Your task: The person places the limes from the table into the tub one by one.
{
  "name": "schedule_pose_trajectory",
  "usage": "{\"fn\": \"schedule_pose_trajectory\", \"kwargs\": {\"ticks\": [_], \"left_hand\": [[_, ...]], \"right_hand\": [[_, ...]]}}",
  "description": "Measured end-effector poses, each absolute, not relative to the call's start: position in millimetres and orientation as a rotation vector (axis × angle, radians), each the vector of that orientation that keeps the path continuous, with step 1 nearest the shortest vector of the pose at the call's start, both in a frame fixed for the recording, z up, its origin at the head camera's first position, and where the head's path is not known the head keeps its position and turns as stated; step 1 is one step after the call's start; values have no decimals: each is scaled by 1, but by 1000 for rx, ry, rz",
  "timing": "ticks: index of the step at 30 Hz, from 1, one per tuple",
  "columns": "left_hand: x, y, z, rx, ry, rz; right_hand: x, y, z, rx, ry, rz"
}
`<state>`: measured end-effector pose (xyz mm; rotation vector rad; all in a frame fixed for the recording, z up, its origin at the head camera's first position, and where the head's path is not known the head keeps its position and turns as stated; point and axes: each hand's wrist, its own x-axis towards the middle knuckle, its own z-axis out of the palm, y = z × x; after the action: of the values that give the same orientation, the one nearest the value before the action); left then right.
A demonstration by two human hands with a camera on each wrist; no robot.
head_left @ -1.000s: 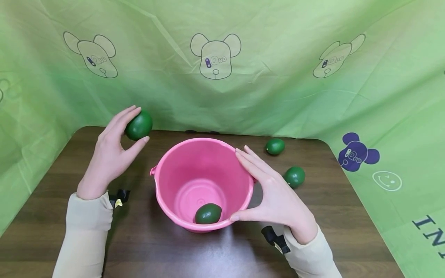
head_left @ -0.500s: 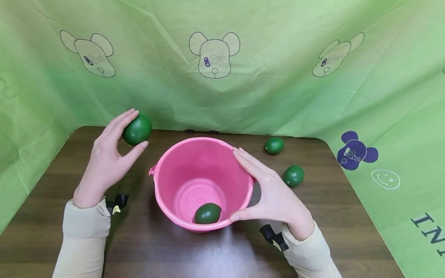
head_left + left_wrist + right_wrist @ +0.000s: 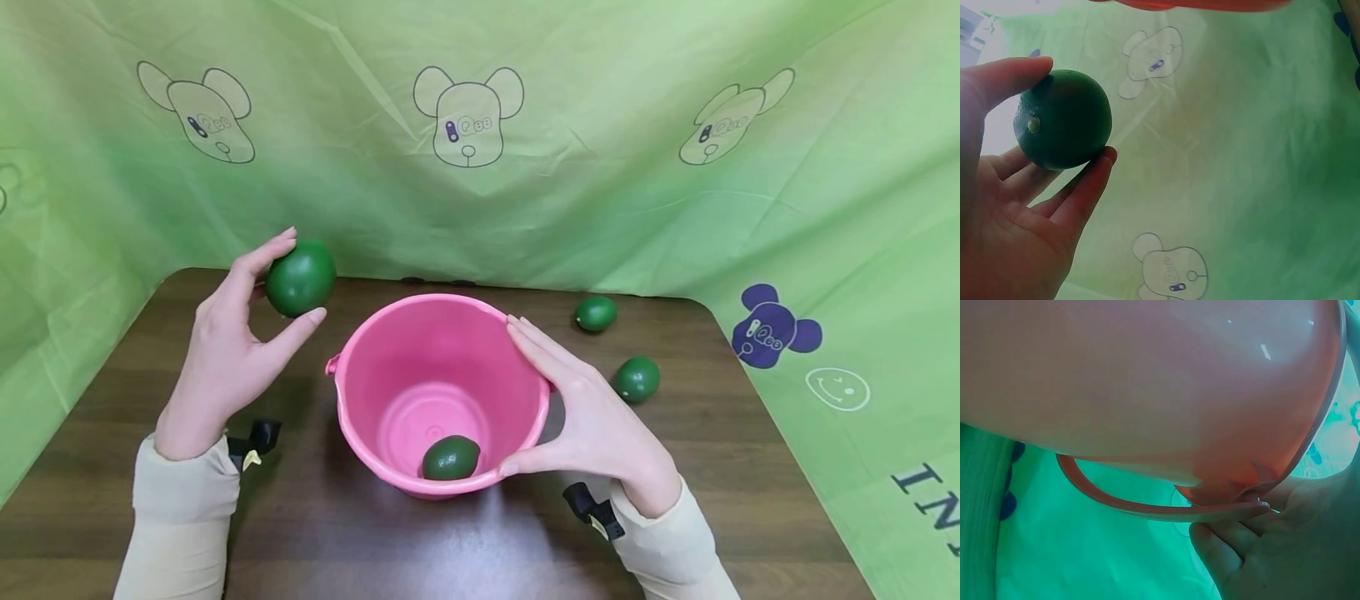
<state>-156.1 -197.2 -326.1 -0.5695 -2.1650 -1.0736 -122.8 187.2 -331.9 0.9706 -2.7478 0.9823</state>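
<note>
Partly hidden bucket: the right hand covers some of the pink bucket [image 3: 438,346], and the dim right wrist view cuts off its top.
Inside fruit: a dark green fruit [image 3: 452,457] lies in the bucket, near side; the rim hides a bit of its bottom.
Left hand: the left hand [image 3: 231,350] pinches a big green fruit [image 3: 302,280] in the air, left of the bucket and apart from it; the fruit hides some fingers.
Right hand: the right hand [image 3: 603,429] is spread wide, thumb and fingertips touching the rim.
Handle: the curved handle [image 3: 1141,510] ends by the right fingers; I can't tell if they touch.
Other fruits: the back fruit [image 3: 596,313] and the side fruit [image 3: 637,379] sit on the brown counter [image 3: 300,533].
In the way: the right hand is between the bucket and the side fruit.
Cloth: a green cloth [image 3: 352,208] with bear drawings hangs behind.
</note>
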Motion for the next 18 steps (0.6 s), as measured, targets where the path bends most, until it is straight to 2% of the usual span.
{"fn": "schedule_pose_trajectory", "kwargs": {"ticks": [18], "left_hand": [[-130, -188, -301, -666, -2051, -1062]], "right_hand": [[-124, 188, -332, 977, -2749, 981]]}}
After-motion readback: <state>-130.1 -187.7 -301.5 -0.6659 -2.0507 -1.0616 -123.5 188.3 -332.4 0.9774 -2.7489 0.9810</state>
